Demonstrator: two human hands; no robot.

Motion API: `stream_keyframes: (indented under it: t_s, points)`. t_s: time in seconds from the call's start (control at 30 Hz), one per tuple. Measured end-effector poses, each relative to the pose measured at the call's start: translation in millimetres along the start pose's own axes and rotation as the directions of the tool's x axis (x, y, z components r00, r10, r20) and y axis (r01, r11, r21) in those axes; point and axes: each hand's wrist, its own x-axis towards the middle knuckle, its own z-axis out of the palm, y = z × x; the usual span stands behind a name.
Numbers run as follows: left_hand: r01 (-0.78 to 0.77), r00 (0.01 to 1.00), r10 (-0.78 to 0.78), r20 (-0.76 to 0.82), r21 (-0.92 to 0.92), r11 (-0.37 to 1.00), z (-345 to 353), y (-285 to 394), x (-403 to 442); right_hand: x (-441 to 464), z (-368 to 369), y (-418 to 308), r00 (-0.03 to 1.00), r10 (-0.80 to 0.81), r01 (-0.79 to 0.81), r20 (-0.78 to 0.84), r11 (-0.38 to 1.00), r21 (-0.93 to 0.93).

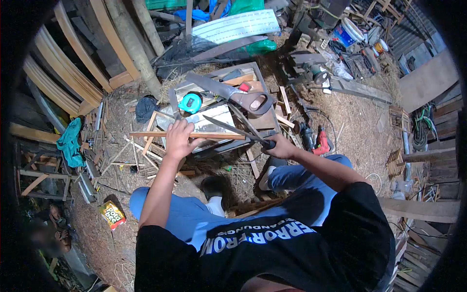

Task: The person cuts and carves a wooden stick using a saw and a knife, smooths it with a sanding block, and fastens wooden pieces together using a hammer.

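My left hand (180, 139) presses on a thin wooden strip (219, 136) that lies crosswise over the near part of a low worktable (260, 78). In my right hand (281, 147) is the dark handle of a long pointed blade tool (228, 127), its tip directed up and left over the table, near the strip's right end. Beyond my hands are a teal tape measure (190, 102), a handsaw (219, 89) with a dark handle, and a small red object (244, 86).
Wood scraps (146, 141) lie left of the table. On the right are a red power tool (322, 141) with a cord and a long beam (360, 90). A yellow snack packet (112, 215) rests at lower left, near another person's partly visible hands (61, 226).
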Motion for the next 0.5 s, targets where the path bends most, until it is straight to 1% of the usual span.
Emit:
stream_keyframes:
  t_s: [0.03, 0.1, 0.2, 0.3, 0.33, 0.43, 0.47, 0.5]
  points:
    - [0.0, 1.0, 0.0, 0.003, 0.008, 1.0, -1, -1, 1, 2, 5, 7, 0.997, -0.063, 0.064, -0.034, 0.997, 0.035]
    - [0.0, 1.0, 0.0, 0.018, 0.019, 1.0, -2, -1, -2, 3, 3, 1, 1.0, 0.013, -0.015, 0.028, 0.998, 0.057]
    - [-0.003, 1.0, 0.003, 0.004, -0.023, 1.0, -3, -4, -3, -6, -11, -17, 0.998, 0.017, -0.023, 0.055, 0.993, 0.112]
    - [0.009, 1.0, -0.009, -0.006, -0.073, 0.997, -2, -3, -3, -14, -27, -36, 0.983, 0.111, -0.136, 0.145, 0.975, 0.175]
    - [0.013, 1.0, -0.013, -0.009, -0.09, 0.996, -2, -4, -2, -16, -30, -41, 0.977, 0.131, -0.166, 0.169, 0.962, 0.214]
    - [0.059, 0.998, -0.056, 0.028, -0.119, 0.991, -5, 2, 2, -35, -38, -75, 0.96, 0.193, -0.269, 0.204, 0.841, 0.469]
    - [0.06, 0.997, -0.055, 0.045, -0.134, 0.989, -7, 4, 2, -33, -34, -71, 0.967, 0.197, -0.246, 0.161, 0.884, 0.398]
    - [0.046, 0.999, -0.042, 0.035, -0.123, 0.991, -6, 7, 3, -36, -32, -72, 0.969, 0.189, -0.241, 0.16, 0.867, 0.437]
